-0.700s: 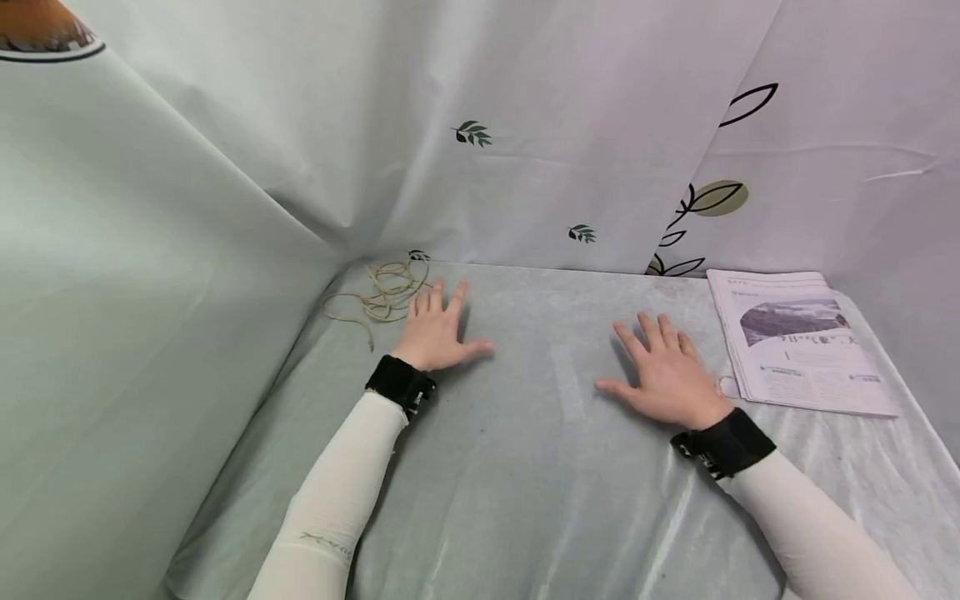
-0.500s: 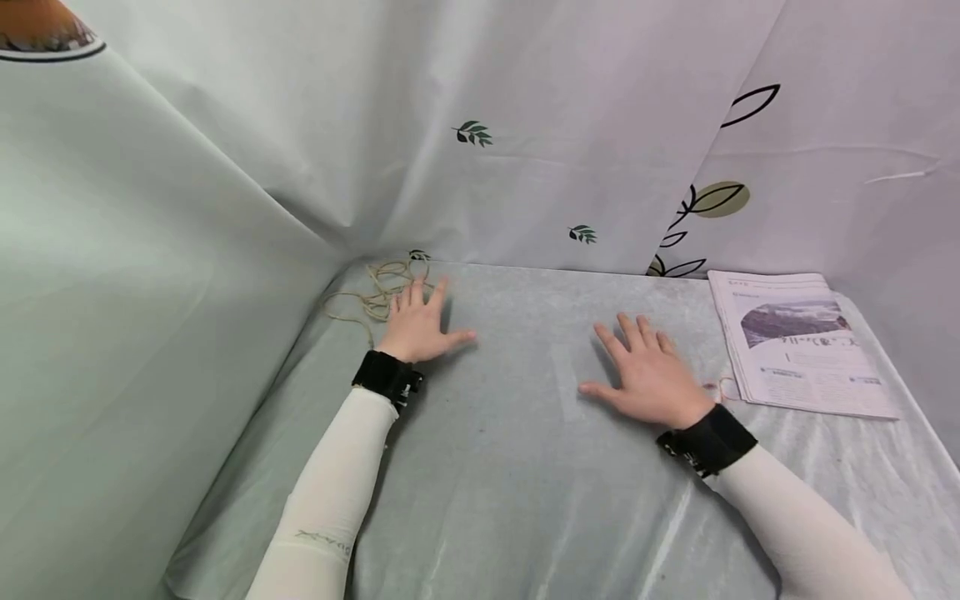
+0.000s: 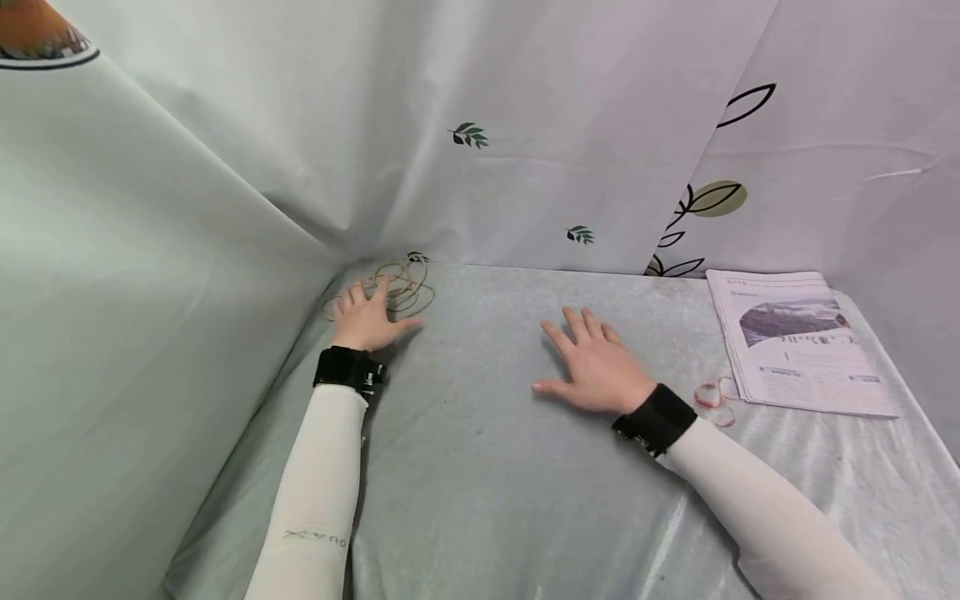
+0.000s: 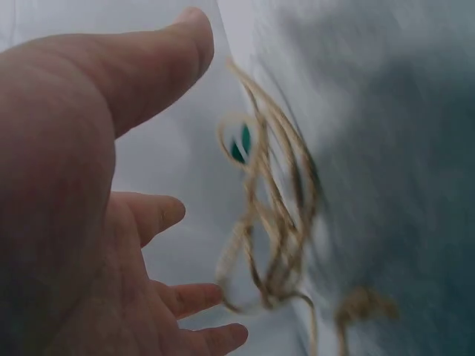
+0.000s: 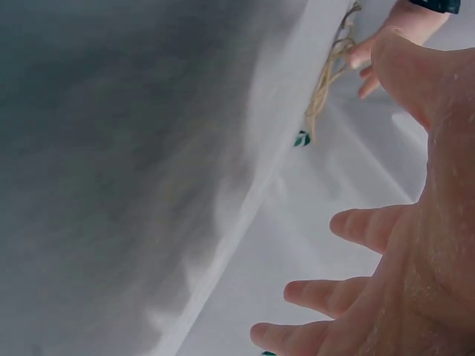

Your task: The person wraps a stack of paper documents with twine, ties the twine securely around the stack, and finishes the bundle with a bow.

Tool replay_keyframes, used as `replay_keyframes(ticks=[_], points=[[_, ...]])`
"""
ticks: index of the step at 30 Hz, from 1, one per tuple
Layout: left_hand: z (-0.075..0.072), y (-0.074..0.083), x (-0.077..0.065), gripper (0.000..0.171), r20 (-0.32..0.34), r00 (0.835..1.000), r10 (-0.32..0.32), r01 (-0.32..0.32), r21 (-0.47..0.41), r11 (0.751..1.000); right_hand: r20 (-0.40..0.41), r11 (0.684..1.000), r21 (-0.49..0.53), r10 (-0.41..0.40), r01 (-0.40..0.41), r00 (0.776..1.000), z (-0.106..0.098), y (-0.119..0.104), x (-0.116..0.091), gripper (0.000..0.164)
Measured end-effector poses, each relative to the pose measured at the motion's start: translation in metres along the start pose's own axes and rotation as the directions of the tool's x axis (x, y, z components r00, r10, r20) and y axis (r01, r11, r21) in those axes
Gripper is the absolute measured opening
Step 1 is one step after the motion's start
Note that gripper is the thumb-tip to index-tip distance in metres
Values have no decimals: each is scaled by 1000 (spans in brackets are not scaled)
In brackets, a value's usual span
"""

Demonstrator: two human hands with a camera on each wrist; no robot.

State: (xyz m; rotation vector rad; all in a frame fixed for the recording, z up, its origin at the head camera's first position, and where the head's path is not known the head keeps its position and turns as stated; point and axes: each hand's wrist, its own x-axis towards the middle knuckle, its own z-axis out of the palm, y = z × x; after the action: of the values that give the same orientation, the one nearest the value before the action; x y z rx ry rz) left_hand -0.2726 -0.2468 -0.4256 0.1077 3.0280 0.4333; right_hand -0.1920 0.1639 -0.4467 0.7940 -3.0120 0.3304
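A loosely looped tan cord (image 3: 408, 292) lies at the far left corner of the cloth-covered table. My left hand (image 3: 366, 321) is over the near left part of it, fingers spread and holding nothing, covering some of the loops. In the left wrist view the cord (image 4: 278, 200) shows beyond the spread fingers, and I cannot tell if they touch it. My right hand (image 3: 600, 367) hovers over the middle right of the table, fingers straight and spread, with nothing in it. The right wrist view shows its palm (image 5: 423, 282) bare.
A folded stack of newspaper (image 3: 802, 350) lies at the right rear of the table (image 3: 480, 492). Beside its left edge are thin reddish loops (image 3: 715, 398). White cloth (image 3: 525, 125) with leaf prints hangs behind, and more cloth (image 3: 112, 292) hangs along the left side.
Both hands have moved left across the table, the left one coming over the cord. The reddish loops beside the newspaper, earlier mostly covered by the right hand, now show. Nothing was picked up.
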Motion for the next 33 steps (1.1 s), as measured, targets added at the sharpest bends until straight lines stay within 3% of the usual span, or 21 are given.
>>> replay_keyframes(ticks=[8, 16, 25, 33], points=[[2, -22, 1, 97, 30, 997, -73, 75, -65, 995, 39, 999, 12, -32, 32, 999, -1, -21, 26, 105], [10, -39, 12, 78, 4, 999, -44, 44, -11, 999, 68, 997, 40, -66, 63, 996, 5, -38, 43, 103], [12, -29, 13, 33, -52, 999, 12, -15, -46, 999, 60, 995, 61, -84, 80, 995, 15, -44, 42, 101], [14, -18, 9, 29, -63, 997, 45, -52, -118, 992, 60, 987, 124, -107, 99, 992, 18, -36, 35, 91]])
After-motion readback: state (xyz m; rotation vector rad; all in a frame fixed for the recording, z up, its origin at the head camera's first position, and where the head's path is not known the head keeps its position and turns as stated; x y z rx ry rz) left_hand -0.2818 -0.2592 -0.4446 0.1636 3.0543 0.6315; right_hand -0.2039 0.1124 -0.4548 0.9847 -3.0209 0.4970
